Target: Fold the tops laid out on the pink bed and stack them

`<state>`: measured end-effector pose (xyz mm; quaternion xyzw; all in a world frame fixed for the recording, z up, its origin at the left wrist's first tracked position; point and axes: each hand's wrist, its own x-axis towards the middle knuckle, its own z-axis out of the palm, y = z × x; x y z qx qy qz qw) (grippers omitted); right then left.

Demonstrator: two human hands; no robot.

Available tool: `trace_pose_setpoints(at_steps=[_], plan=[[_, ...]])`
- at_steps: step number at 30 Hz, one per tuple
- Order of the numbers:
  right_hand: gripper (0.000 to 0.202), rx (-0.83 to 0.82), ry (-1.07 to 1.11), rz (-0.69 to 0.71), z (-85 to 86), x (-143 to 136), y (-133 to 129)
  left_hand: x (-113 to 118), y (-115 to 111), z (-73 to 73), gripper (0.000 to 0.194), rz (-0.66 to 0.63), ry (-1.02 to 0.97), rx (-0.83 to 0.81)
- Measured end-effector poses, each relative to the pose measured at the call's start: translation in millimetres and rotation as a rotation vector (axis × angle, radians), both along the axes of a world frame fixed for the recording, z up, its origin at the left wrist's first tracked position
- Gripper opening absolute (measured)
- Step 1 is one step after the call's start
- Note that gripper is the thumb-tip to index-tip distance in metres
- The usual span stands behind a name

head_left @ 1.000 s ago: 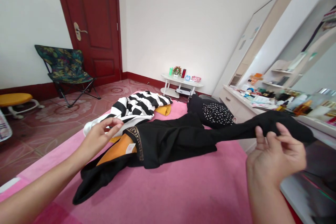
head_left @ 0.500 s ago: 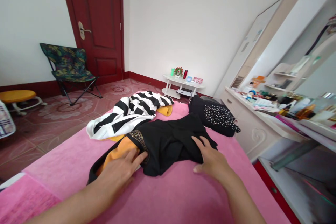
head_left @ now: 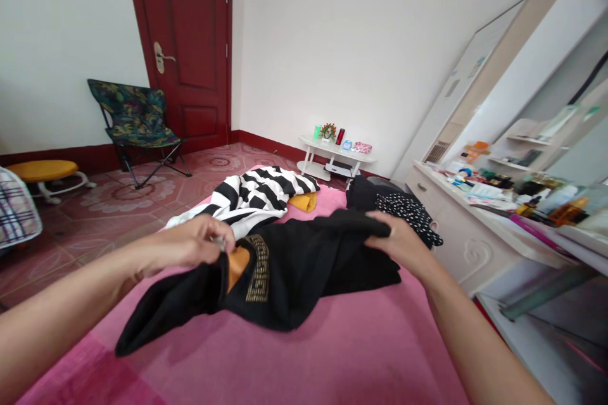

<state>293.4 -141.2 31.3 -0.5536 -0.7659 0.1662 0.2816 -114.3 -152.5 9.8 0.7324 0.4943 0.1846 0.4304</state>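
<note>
A black garment point(head_left: 304, 266) with an orange lining and a gold patterned band lies partly lifted over the pink bed cover point(head_left: 304, 367). At its left end, my left hand point(head_left: 197, 243) pinches the edge beside the orange lining. My right hand point(head_left: 399, 240) grips a raised fold at the garment's right end, fingers closed round the cloth. A black sleeve-like part trails to the lower left. Just beyond lies a black-and-white striped garment point(head_left: 266, 190), with a yellow cloth point(head_left: 304, 202) showing from under it.
Dark clothes with a white-dotted piece point(head_left: 403, 209) lie at the bed's far right. A dresser point(head_left: 456, 221) crowded with bottles stands along the right. Beyond the bed is a low white table point(head_left: 332, 153); a folding chair point(head_left: 137, 120) and yellow stool point(head_left: 42, 171) are at left.
Both hands have gone from resting on the black garment to gripping and lifting it at either end. Its gold band now faces me more, and the sleeve-like part has swung lower left.
</note>
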Motion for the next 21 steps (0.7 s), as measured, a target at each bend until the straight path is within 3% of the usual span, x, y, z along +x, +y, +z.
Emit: trace_pose_setpoints(at_steps=[2, 4, 5, 7, 9, 12, 15, 17, 21], plan=[[0.045, 0.312, 0.154, -0.165, 0.0, -1.8, 17.9, -12.3, 23.2, 5.3, 0.027, 0.314, 0.014, 0.259], [0.062, 0.477, 0.221, -0.273, -17.8, -5.4, 26.7, -18.3, 35.8, -0.4, 0.038, 0.527, 0.127, 0.629], [0.063, 0.482, 0.217, -0.284, -31.8, -7.4, 27.3, -18.4, 36.4, -6.6, 0.041, 0.552, 0.196, 0.795], [0.049, 0.348, 0.133, -0.216, -64.6, -9.9, 22.9, -12.7, 27.1, -22.6, 0.036, 0.434, 0.291, 0.982], [0.034, 0.134, 0.002, -0.108, -95.0, -9.7, 14.1, -1.6, 8.5, -39.8, 0.026, 0.208, 0.307, 0.988], [0.041, -0.015, -0.131, -0.021, -122.5, -5.6, 1.8, 14.7, -17.7, -61.0, 0.027, 0.017, 0.316, 0.916], [0.024, 0.043, -0.159, -0.005, -130.2, -3.5, -2.5, 20.1, -23.3, -75.3, 0.036, 0.041, 0.355, 0.849], [0.012, 0.08, -0.163, -0.008, -130.2, -5.7, -1.5, 18.4, -16.5, -80.6, 0.03, 0.052, 0.348, 0.763], [0.016, 0.084, -0.015, -0.077, -119.0, -12.5, -4.9, 11.8, -4.1, -70.7, 0.024, 0.092, 0.242, 0.579]])
